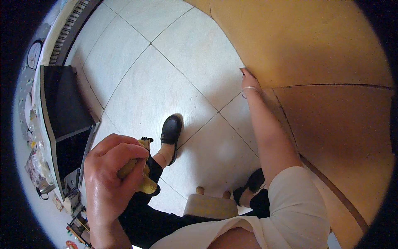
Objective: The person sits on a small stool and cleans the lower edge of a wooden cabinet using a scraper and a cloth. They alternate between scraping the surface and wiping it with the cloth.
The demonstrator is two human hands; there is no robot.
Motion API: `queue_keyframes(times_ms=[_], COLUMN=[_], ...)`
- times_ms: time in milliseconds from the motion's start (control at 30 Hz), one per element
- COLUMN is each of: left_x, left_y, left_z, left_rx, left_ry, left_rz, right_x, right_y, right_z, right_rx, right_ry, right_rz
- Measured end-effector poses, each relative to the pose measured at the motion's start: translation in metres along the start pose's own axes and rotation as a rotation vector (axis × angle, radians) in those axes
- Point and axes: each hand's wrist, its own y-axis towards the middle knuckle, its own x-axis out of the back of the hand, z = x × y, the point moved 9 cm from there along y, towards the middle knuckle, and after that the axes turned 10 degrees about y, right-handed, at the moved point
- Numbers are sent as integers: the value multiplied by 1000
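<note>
At the lower left, close to the camera, my left hand (115,174) is closed around a bunched yellow cloth (147,185). Part of the cloth sticks out below my fingers; a small dark thing shows beside its top end, too unclear to name. My right arm reaches forward on the right. My right hand (249,81), with a bracelet (248,88) at the wrist, is at the edge of a yellow-brown wooden panel (311,43). A small brown corner shows at its fingertips, and most of the fingers are hidden.
A low stool (211,206) with a padded, patterned seat stands between my legs on the tiled floor (161,87). My feet wear black shoes (172,129). Along the left runs a desk or cabinet (65,102) with plastic bags (43,165) beside it. More wooden panels (339,124) line the right.
</note>
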Motion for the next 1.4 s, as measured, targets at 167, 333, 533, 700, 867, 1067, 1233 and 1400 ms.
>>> queue_keyframes(times_ms=[167,333,533,700,867,1067,1233,1400], left_x=[3,6,7,5,9,8,11,6], left_y=[6,14,14,13,12,12,10,10], left_z=[6,8,14,14,19,21,25,24], left_rx=[15,23,49,46,72,87,93,82], left_ry=[-28,-54,-16,-11,-25,-25,2,-5], left_rz=[1,3,1,3,1,14,-9,5], right_x=[-13,-13,-11,-4,-10,-2,-7,-12], right_y=[21,34,8,17,7,22,4,16], right_z=[8,-5,15,19,20,35,23,15], right_rx=[-38,-20,-39,-15,14,-18,-48,-34], right_ry=[23,63,41,79,60,49,72,96], right_rz=[45,21,66,50,68,58,51,46])
